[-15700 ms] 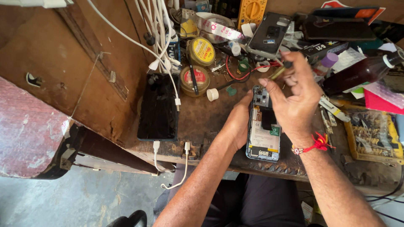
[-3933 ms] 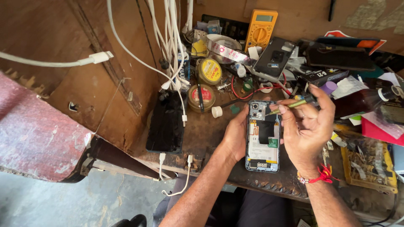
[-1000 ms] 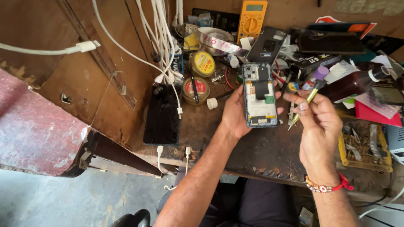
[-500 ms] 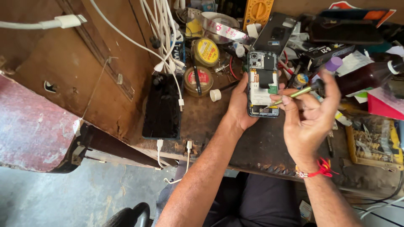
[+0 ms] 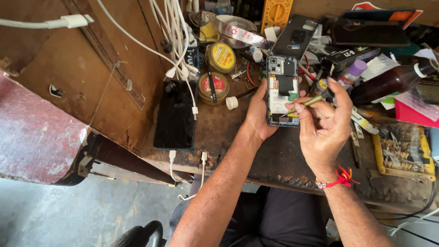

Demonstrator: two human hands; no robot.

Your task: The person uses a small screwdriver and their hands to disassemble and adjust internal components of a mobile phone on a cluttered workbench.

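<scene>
My left hand (image 5: 257, 116) grips an opened phone (image 5: 281, 89) by its left edge, back cover off, with the circuit board and white inner parts showing. My right hand (image 5: 325, 126) pinches a thin yellow-green tool (image 5: 305, 103) like a pen. Its tip touches the lower part of the phone's insides. A red thread is tied around my right wrist. The phone is held just above the dark worn workbench (image 5: 219, 132).
A black phone (image 5: 174, 114) lies face up to the left, under hanging white charging cables (image 5: 176, 41). Round tins (image 5: 220, 57), a yellow multimeter (image 5: 275, 11), a brown bottle (image 5: 388, 82), a loose phone back cover (image 5: 295, 36) and a yellow parts tray (image 5: 402, 153) crowd the bench.
My left hand has kept hold of the opened phone. The right hand has brought the tool's tip down onto the phone's lower part. The view shifted slightly.
</scene>
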